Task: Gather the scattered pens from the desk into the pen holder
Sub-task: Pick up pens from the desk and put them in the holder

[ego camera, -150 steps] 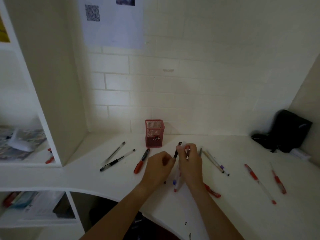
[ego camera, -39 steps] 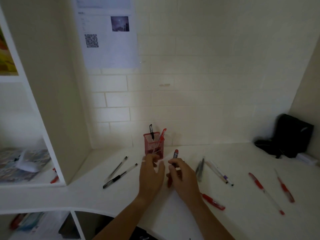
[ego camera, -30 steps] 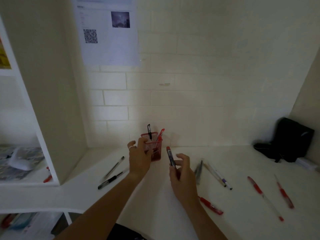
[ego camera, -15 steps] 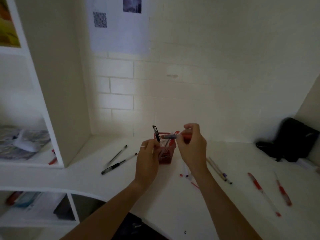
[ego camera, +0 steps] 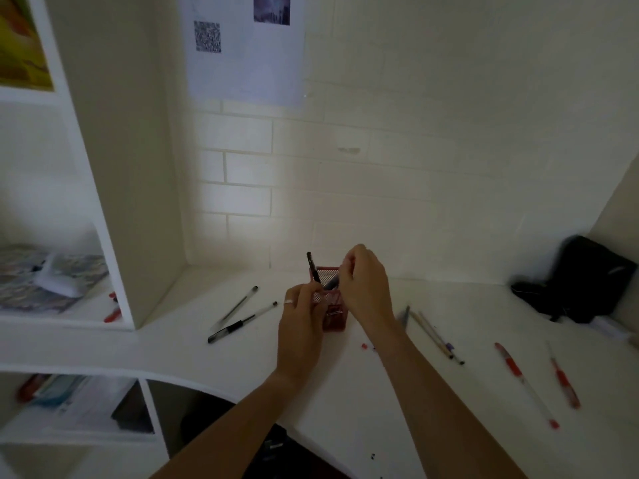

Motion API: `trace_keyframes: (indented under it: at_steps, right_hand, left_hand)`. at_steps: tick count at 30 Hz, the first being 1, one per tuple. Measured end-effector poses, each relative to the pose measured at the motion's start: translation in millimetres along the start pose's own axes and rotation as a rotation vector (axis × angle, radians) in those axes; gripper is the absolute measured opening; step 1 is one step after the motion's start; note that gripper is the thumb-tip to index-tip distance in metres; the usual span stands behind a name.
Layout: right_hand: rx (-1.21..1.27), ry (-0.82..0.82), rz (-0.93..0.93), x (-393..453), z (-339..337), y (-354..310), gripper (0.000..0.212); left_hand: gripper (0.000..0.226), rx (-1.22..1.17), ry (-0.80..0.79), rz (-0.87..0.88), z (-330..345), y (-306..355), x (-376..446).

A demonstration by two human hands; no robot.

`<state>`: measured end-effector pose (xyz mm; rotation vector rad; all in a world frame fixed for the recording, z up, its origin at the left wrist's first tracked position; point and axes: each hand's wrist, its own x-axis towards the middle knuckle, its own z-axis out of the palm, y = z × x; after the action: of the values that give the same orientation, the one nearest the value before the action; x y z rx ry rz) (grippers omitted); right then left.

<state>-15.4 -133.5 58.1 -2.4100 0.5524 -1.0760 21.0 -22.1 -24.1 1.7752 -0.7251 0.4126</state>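
Note:
A red mesh pen holder [ego camera: 332, 318] stands mid-desk near the wall, with a black pen [ego camera: 313, 267] sticking up out of it. My left hand [ego camera: 300, 324] grips the holder's left side. Directly above the holder's mouth, my right hand [ego camera: 364, 288] pinches a greyish pen [ego camera: 331, 282] that slants down into it. Two black pens [ego camera: 242, 322] lie on the desk to the left. Right of the holder lie several thin pens [ego camera: 434, 335], and further right two red pens [ego camera: 525, 382].
A white shelf unit [ego camera: 114, 188] rises at the left, with a red pen [ego camera: 112, 314] on its shelf. A black bag [ego camera: 581, 278] sits in the right corner. Small red and dark bits [ego camera: 364, 346] lie just right of the holder. The desk's curved front edge [ego camera: 193, 376] runs below my arms.
My right hand has tipped its pen from lying level above the holder to pointing down into it. My left hand stays on the holder.

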Motion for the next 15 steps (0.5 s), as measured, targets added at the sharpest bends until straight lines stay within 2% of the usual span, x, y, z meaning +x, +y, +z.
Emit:
trace_keyframes:
  at_steps: [2, 5, 7, 12, 15]
  right_hand:
    - [0.064, 0.089, -0.012, 2, -2, -5, 0.003]
    - [0.194, 0.229, -0.049, 0, -9, -10, 0.018]
    - [0.183, 0.267, -0.079, 0, -8, -10, 0.020]
    - [-0.026, 0.147, -0.056, -6, 13, 10, 0.018]
    - [-0.012, 0.090, 0.006, -17, 27, 20, 0.021]
  left_hand:
    - [0.025, 0.006, -0.007, 0.007, 0, 1, 0]
    - [0.026, -0.024, -0.013, -0.020, 1, 1, 0]
    - [0.028, -0.052, -0.012, -0.039, 1, 1, 0]
    - [0.048, -0.147, -0.014, -0.130, 3, -3, 0]
    - [0.044, -0.132, -0.009, -0.116, 5, -6, 1]
